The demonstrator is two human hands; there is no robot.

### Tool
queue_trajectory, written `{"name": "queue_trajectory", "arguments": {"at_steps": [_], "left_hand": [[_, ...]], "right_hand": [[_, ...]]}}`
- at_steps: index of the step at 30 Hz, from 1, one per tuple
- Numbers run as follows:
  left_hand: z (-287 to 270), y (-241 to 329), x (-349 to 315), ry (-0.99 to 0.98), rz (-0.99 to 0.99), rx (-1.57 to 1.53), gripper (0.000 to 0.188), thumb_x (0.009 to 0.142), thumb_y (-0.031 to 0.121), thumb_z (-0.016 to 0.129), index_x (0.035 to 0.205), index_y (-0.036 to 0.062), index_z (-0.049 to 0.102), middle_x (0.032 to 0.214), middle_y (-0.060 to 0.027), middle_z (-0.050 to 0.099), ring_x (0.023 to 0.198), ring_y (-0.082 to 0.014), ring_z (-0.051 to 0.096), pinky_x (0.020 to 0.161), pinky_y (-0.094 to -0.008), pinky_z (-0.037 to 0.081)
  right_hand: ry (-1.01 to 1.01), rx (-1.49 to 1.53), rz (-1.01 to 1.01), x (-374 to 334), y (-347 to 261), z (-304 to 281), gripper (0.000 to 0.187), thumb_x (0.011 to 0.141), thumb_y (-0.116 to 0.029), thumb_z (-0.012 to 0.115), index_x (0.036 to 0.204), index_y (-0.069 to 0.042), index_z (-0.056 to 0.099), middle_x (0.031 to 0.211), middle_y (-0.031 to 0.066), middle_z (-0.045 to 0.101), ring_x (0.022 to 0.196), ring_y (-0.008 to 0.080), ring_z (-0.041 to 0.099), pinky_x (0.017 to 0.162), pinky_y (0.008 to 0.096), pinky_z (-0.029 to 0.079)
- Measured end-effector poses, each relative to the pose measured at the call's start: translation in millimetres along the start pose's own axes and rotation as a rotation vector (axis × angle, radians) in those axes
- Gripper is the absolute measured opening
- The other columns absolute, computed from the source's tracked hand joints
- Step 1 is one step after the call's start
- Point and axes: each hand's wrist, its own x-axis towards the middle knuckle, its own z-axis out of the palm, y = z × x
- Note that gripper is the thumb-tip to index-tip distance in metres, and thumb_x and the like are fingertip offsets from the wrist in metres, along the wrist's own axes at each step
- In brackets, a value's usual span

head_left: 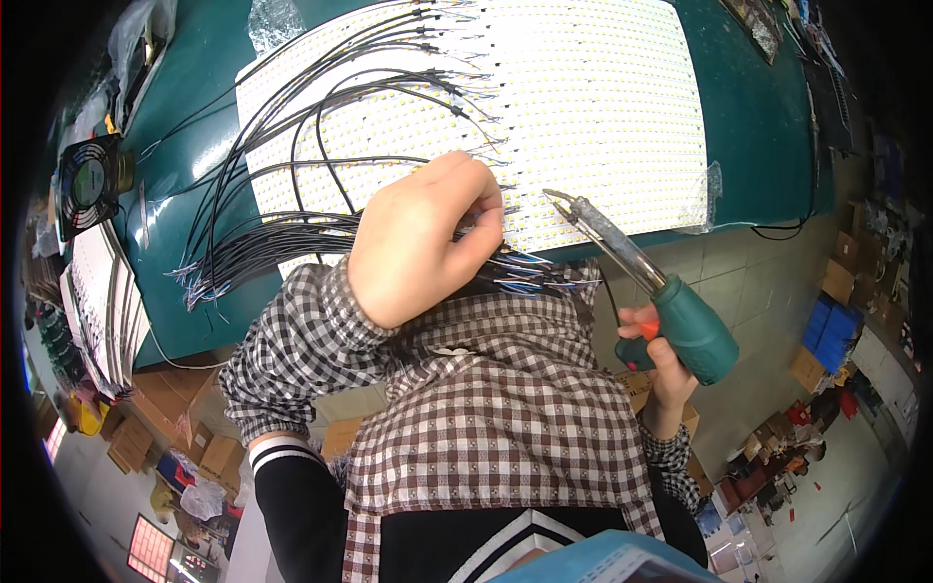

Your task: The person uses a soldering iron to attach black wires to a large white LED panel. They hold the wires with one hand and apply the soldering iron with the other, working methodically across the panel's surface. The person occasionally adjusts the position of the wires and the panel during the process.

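Observation:
My left hand (428, 238) is closed in a pinch over the white LED boards (603, 117). A thin dark wire end (506, 187) sticks out beside its fingers; the fingertips themselves are hidden. In my right hand (661, 364) is a green soldering gun (698, 330), with a finger at its red trigger. The gun's metal tip (556, 196) points up and left above the boards, apart from my left hand. Black cables (321, 97) run to a row of joints down the middle of the boards. Under my left wrist lies a bundle of loose cables (282, 233) with stripped coloured ends.
A small black fan (89, 185) stands at the table's left side, above a stack of white boards (102, 301). Clear plastic wrap (274, 21) lies at the back. The green table (758, 146) ends close to my checked apron (505, 418). Cardboard boxes (185, 408) stand below.

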Motion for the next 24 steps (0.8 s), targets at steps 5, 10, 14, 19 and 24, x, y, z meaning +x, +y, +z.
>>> {"name": "queue_trajectory", "arguments": {"at_steps": [5, 10, 14, 19, 24], "left_hand": [[0.2, -1.4, 6.8, -0.039, 0.035, 0.019, 0.008, 0.077, 0.005, 0.064, 0.081, 0.0039, 0.056, 0.078, -0.0107, 0.059, 0.069, -0.0312, 0.061, 0.060, -0.0393, 0.049], [0.1, 0.3, 6.9, -0.044, -0.004, -0.077, 0.009, 0.077, 0.006, 0.064, 0.079, 0.0038, 0.056, 0.078, -0.0108, 0.058, 0.070, -0.0314, 0.060, 0.061, -0.0398, 0.049], [3.4, -0.7, 6.4, -0.035, 0.070, -0.004, 0.009, 0.076, 0.006, 0.063, 0.079, 0.0037, 0.055, 0.077, -0.0114, 0.057, 0.070, -0.0326, 0.060, 0.061, -0.0409, 0.048], [1.2, -1.9, 8.4, -0.045, 0.080, 0.084, 0.007, 0.076, 0.000, 0.064, 0.080, 0.0014, 0.058, 0.076, -0.0105, 0.055, 0.065, -0.0248, 0.060, 0.058, -0.0325, 0.048], [0.0, -3.1, 10.0, -0.075, 0.065, 0.007, 0.007, 0.076, 0.004, 0.063, 0.078, 0.0031, 0.056, 0.076, -0.0109, 0.057, 0.068, -0.0299, 0.060, 0.059, -0.0379, 0.048]], "right_hand": [[0.008, 0.005, 0.020, -1.3, -0.7, -1.1, 0.056, 0.091, -0.026, 0.067, 0.127, 0.013, 0.051, 0.101, 0.0230, 0.067, 0.089, 0.0309, 0.070, 0.077, 0.0392, 0.059], [0.016, 0.012, 0.016, -1.6, -0.4, -1.3, 0.046, 0.090, -0.027, 0.068, 0.114, 0.012, 0.058, 0.095, 0.0216, 0.067, 0.083, 0.0287, 0.069, 0.075, 0.0374, 0.058], [0.016, 0.010, 0.005, 0.2, -1.8, 0.1, 0.040, 0.089, -0.027, 0.068, 0.103, 0.010, 0.061, 0.091, 0.0194, 0.066, 0.079, 0.0281, 0.068, 0.073, 0.0375, 0.057], [-0.015, 0.069, -0.011, -0.7, 2.5, -4.3, 0.037, 0.087, -0.018, 0.073, 0.110, 0.007, 0.061, 0.092, 0.0150, 0.068, 0.084, 0.0249, 0.068, 0.077, 0.0371, 0.057], [0.028, -0.035, -0.001, -1.2, -0.7, 1.2, 0.038, 0.089, -0.026, 0.070, 0.098, 0.010, 0.061, 0.086, 0.0177, 0.065, 0.077, 0.0280, 0.067, 0.073, 0.0386, 0.056]]}}
